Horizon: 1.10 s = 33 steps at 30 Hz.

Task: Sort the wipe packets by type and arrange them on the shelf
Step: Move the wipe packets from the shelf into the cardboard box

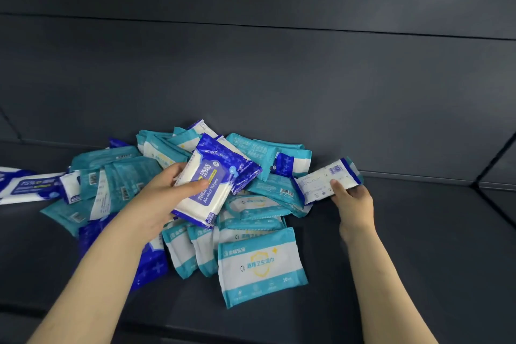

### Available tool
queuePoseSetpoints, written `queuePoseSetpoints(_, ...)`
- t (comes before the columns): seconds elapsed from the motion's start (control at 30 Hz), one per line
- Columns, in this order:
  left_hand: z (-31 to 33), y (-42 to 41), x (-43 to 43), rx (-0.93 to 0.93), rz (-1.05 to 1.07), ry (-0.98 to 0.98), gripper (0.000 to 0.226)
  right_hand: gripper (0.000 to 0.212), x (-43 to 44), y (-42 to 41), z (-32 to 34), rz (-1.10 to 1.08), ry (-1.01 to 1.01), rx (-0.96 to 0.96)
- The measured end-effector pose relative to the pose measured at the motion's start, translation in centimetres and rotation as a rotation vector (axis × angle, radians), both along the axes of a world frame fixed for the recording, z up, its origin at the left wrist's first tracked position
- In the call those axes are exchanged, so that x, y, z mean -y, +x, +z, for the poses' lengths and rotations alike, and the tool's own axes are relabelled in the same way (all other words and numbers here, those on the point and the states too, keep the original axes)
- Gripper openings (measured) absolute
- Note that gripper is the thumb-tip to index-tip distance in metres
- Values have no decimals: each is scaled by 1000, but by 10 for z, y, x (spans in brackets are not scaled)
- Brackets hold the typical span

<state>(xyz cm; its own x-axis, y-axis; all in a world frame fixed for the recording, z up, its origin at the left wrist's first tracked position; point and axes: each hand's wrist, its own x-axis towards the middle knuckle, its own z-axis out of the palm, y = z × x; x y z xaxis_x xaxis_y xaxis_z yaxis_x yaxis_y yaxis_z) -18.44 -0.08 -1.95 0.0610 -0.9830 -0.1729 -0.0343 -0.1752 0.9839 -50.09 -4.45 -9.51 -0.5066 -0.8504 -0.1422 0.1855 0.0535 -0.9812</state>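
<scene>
A mixed heap of wipe packets lies on the dark shelf, some teal and white, some dark blue and white. My left hand grips a dark blue "Alcohol Wipes" packet above the heap, label up, thumb across its front. At the heap's right edge my right hand holds another blue packet, back side with its barcode facing up. A teal packet lies face up at the front of the heap.
The shelf has a dark back wall right behind the heap. More blue packets lie at the far left. Bare shelf surface stretches to the right of my right hand and in front of the heap.
</scene>
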Motion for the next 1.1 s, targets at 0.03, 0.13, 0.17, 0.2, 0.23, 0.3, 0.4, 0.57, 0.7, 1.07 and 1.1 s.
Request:
queuePoseSetpoints(0.03, -2, 0, -1, -11, 12, -6, 28, 39, -1, 2, 1, 2, 2, -15)
queuePoseSetpoints(0.13, -7, 1, -7, -55, 53, -15, 24, 52, -4, 7, 6, 74, -35, -37)
queuePoseSetpoints(0.17, -8, 0, -7, -73, 63, -12, 22, 49, -3, 6, 7, 90, -41, -47)
queuePoseSetpoints(0.2, -10, -1, -7, -85, 79, -12, 22, 46, -3, 5, 7, 90, -42, -53)
queuePoseSetpoints(0.23, -10, 0, -9, -89, 99, -24, 22, 43, -4, 6, 8, 74, -45, -43)
queuePoseSetpoints(0.3, -10, 4, -13, -98, 128, -69, 24, 35, -8, 7, 13, 28, -74, 11)
queuePoseSetpoints(0.4, -10, 16, -19, -111, 164, -118, 21, 26, -19, 13, 21, 12, -103, 140)
queuePoseSetpoints(0.57, -14, 32, -25, -138, 147, -102, 15, 15, -59, 39, 30, 100, -49, 271)
queuePoseSetpoints(0.7, -17, 48, -24, -112, 114, -110, 19, 6, -98, 62, 29, 123, 19, 300)
queuePoseSetpoints(1.07, -25, 139, -14, -97, 115, -186, 21, 10, -154, 131, 36, -188, 85, 145)
queuePoseSetpoints(1.1, -27, 147, -15, -120, 122, -188, 20, 11, -159, 138, 35, -216, 111, 102)
